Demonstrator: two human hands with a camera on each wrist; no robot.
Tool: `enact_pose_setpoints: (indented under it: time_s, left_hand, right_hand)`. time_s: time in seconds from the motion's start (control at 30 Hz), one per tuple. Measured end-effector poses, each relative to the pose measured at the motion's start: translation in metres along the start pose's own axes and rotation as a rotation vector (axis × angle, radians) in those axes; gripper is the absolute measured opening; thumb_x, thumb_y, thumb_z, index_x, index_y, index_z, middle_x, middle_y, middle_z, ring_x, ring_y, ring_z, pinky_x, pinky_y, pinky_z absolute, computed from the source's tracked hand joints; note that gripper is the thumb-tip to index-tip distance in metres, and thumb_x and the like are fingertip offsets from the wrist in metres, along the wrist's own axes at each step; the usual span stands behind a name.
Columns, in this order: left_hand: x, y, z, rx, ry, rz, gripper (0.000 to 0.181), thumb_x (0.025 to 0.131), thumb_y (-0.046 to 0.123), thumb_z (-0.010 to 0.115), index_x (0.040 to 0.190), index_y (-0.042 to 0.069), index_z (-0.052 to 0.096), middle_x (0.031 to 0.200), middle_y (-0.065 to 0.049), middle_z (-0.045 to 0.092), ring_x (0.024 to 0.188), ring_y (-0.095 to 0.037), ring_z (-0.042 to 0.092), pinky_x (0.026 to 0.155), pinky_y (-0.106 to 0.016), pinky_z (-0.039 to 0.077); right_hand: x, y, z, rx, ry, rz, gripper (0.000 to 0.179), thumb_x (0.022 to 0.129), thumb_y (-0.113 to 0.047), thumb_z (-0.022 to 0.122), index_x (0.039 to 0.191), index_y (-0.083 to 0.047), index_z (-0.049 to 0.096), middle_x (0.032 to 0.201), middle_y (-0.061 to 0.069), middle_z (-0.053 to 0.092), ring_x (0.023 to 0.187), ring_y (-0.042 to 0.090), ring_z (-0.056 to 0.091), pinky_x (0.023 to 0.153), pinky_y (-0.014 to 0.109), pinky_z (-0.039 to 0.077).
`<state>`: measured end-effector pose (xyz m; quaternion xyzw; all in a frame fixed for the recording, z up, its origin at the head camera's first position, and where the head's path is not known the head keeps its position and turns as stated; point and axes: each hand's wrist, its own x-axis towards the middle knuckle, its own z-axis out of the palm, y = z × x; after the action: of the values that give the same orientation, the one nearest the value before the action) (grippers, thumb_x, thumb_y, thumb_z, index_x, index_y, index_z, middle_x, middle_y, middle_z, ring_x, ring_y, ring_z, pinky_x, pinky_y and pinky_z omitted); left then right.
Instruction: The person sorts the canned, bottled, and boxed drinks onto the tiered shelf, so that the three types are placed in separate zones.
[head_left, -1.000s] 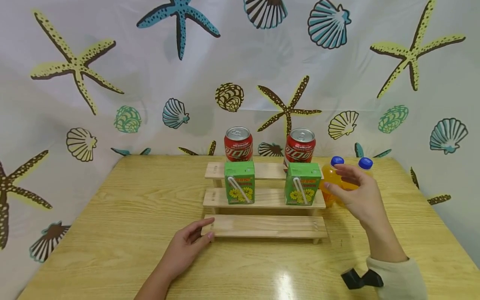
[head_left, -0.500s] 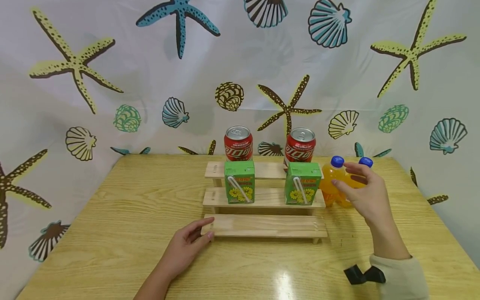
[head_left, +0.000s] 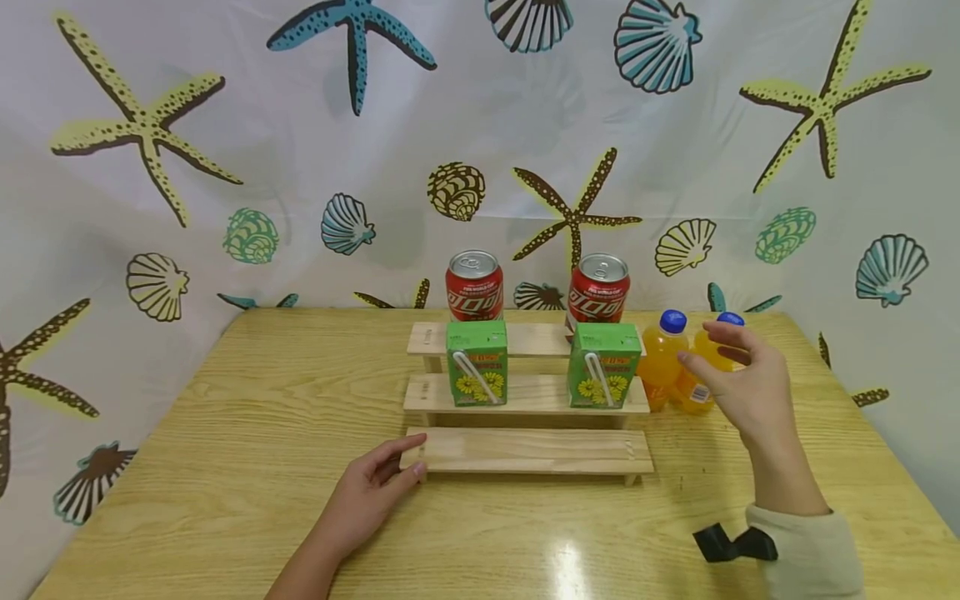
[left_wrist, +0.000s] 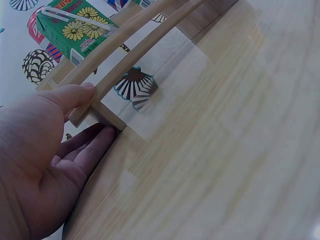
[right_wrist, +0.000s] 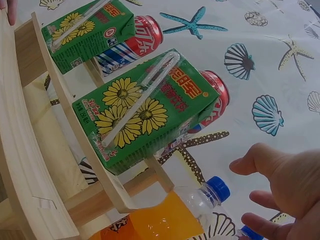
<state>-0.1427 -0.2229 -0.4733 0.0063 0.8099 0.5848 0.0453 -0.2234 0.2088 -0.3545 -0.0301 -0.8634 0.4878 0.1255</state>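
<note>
A three-step wooden rack point(head_left: 525, 450) stands on the table. My left hand point(head_left: 367, 492) holds the left end of its lowest step; in the left wrist view the thumb lies on the step's edge and the other fingers reach behind its end. Right of the rack, two bottles of orange drink with blue caps, a left bottle point(head_left: 663, 354) and a right bottle point(head_left: 696, 393), stand side by side. Beside the right bottle is my right hand point(head_left: 750, 387), thumb and fingers spread apart, partly covering that bottle. No object is between its fingers in the right wrist view point(right_wrist: 295, 185).
On the middle step stand two green drink cartons with straws, a left carton point(head_left: 477, 367) and a right carton point(head_left: 604, 367). Behind them on the top step are two red cans, a left can point(head_left: 475, 287) and a right can point(head_left: 598, 292). A patterned cloth point(head_left: 405, 150) hangs behind.
My right hand has shifted to the right, from in front of the left bottle to the right bottle, uncovering more of both. The left hand keeps its place on the rack.
</note>
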Motion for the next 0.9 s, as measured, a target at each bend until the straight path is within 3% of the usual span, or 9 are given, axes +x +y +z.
enact_pose_setpoints:
  time_s: [0.3,0.6,0.73,0.9]
  left_hand:
    - [0.0001,0.0024,0.0012,0.002,0.002,-0.002,0.047,0.094,0.041,0.069,0.136,0.023,0.061,0.151,-0.006,0.050,0.145,-0.021,0.038,0.119,-0.041,0.034]
    - [0.0010,0.0009,0.0012,0.011,0.004,0.005,0.047,0.094,0.042,0.069,0.137,0.024,0.061,0.152,-0.007,0.049,0.145,-0.022,0.039,0.118,-0.040,0.035]
    - [0.0011,0.0005,0.0010,0.007,0.003,0.006,0.047,0.094,0.041,0.069,0.137,0.024,0.061,0.152,-0.007,0.048,0.145,-0.021,0.038,0.118,-0.040,0.035]
    - [-0.0006,0.0020,0.0009,0.007,-0.005,0.016,0.047,0.094,0.040,0.069,0.137,0.022,0.061,0.152,-0.009,0.048,0.145,-0.023,0.038,0.118,-0.041,0.034]
  right_hand:
    - [0.0032,-0.0004,-0.0030,0.048,0.109,0.089,0.055,0.090,-0.033,0.076,0.137,-0.010,0.059,0.143,0.008,0.051,0.127,0.025,0.046,0.074,0.008,0.047]
    - [0.0058,0.0022,-0.0044,0.036,0.137,0.121,0.055,0.090,-0.033,0.076,0.139,-0.014,0.059,0.147,0.005,0.050,0.130,0.024,0.044,0.077,0.015,0.046]
    - [0.0061,0.0028,-0.0045,0.040,0.142,0.123,0.056,0.091,-0.032,0.075,0.141,-0.015,0.057,0.145,0.007,0.050,0.131,0.025,0.044,0.087,0.025,0.048]
    - [0.0060,0.0031,-0.0041,0.062,0.146,0.133,0.061,0.091,-0.031,0.074,0.146,-0.018,0.051,0.146,0.009,0.048,0.135,0.028,0.044,0.107,0.045,0.047]
